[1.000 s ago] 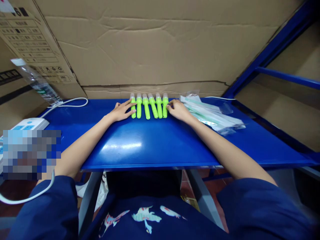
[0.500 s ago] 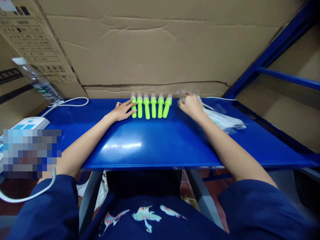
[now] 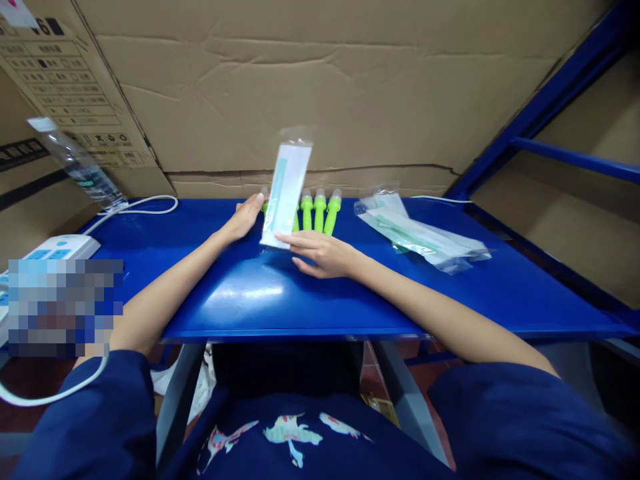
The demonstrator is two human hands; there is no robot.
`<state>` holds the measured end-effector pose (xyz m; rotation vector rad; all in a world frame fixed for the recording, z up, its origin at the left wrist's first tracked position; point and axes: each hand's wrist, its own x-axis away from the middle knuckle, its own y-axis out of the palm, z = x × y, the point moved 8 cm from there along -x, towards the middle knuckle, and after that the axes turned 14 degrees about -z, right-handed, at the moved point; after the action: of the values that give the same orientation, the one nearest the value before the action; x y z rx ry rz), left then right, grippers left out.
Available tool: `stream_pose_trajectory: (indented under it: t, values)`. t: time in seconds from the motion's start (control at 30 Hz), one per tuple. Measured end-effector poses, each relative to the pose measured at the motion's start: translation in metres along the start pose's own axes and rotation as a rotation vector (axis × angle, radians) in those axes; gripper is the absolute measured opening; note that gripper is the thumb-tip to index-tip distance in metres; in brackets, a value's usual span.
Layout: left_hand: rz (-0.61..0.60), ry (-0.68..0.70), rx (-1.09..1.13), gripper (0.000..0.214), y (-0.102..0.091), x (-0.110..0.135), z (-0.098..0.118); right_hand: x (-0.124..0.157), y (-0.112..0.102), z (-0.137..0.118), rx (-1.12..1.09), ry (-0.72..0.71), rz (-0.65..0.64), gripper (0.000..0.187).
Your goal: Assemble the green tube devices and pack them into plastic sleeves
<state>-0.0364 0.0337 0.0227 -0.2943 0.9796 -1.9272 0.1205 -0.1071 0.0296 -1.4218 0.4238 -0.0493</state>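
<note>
The right hand hovers low over the blue table, its fingers stretched out to the left and pinching the lower edge of a long clear pouch with a white and pale green strip inside. The pouch stands nearly upright, leaning a little to the right at its top, in front of the row of green tubes and hiding the left part of that row. The left hand lies flat on the table with its fingers loosely spread, the fingertips touching the leftmost tube just beside the pouch's lower left edge. The tubes lie side by side near the back of the table, their pale caps pointing toward the cardboard wall. Well to the right of the tubes lies a loose pile of pouches of the same kind, fanned out toward the table's right side. At the far left a plastic bottle leans against a cardboard box, a white cable curls past it, and a white power strip sits at the table's left edge
</note>
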Motion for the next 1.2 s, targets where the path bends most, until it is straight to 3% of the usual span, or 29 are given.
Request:
stream_pose_trajectory:
  t: [0.13,0.27,0.43,0.57,0.67,0.77,0.9,1.07,1.2]
  values:
    - [0.046,0.095,0.574,0.081,0.004,-0.003,0.004,-0.003,0.008,-0.013,0.018,-0.102,-0.025,0.039]
    - [0.123,0.068,0.721,0.086,-0.002,-0.003,-0.004,0.001,0.001,-0.002,-0.001,-0.029,0.027,0.039]
    - [0.178,-0.007,0.747,0.086,-0.02,-0.004,-0.032,0.031,-0.013,0.067,0.011,0.333,0.206,0.029]
    - [0.167,-0.081,0.704,0.071,-0.029,-0.004,-0.049,0.062,0.001,0.132,0.012,0.603,0.139,0.038]
    - [0.136,-0.117,0.685,0.053,-0.03,-0.002,-0.05,0.075,0.019,0.158,-0.025,0.696,-0.002,0.048]
    - [0.092,-0.129,0.698,0.04,-0.027,0.0,-0.045,0.074,0.028,0.159,-0.038,0.717,-0.119,0.051]
    - [0.083,-0.169,0.687,0.039,-0.025,0.001,-0.042,0.062,0.018,0.141,-0.008,0.71,-0.201,0.048]
    - [0.057,-0.244,0.651,0.031,-0.021,0.001,-0.047,0.063,-0.003,0.135,-0.004,0.726,-0.131,0.048]
    - [-0.032,-0.211,0.515,0.017,-0.016,0.002,-0.035,0.082,0.002,0.151,0.062,0.742,-0.163,0.071]
